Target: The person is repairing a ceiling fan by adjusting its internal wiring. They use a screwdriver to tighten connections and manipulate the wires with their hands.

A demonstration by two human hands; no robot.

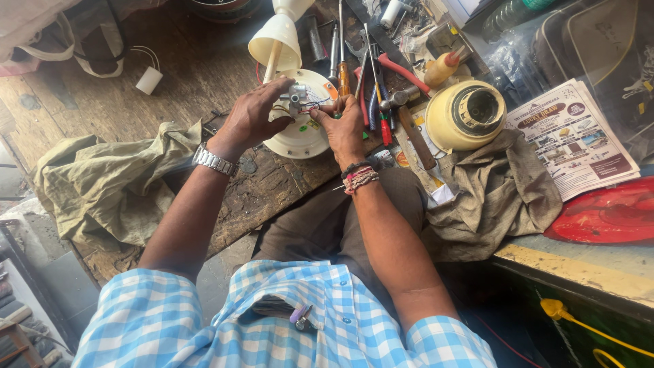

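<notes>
Pinching a small grey part (297, 97) between thumb and fingers, the left hand (253, 116) holds it just above the white disc (300, 136), which lies near the middle of the bench (102, 102). The right hand (345, 129) closes narrowly on the thin wires (315, 103) that run from that part, fingertips nearly touching the left's. Judging by the loose wires and the part lifted off the disc, the work looks midway: the unit is opened and the wiring is being handled, with nothing yet closed up again.

Beyond the hands, screwdrivers (340, 61), pliers (385, 116) and a hammer (409, 116) lie side by side toward the bench's far edge. A cream cone (275, 41) stands behind the disc. To the right sits a round cream housing (465, 114), open at the top; its inside shows only a dark ring, and I cannot tell what it holds. It rests on a drab cloth (504, 191). Another cloth (102, 184) lies at the bench's left edge, a leaflet (579, 143) at the right.
</notes>
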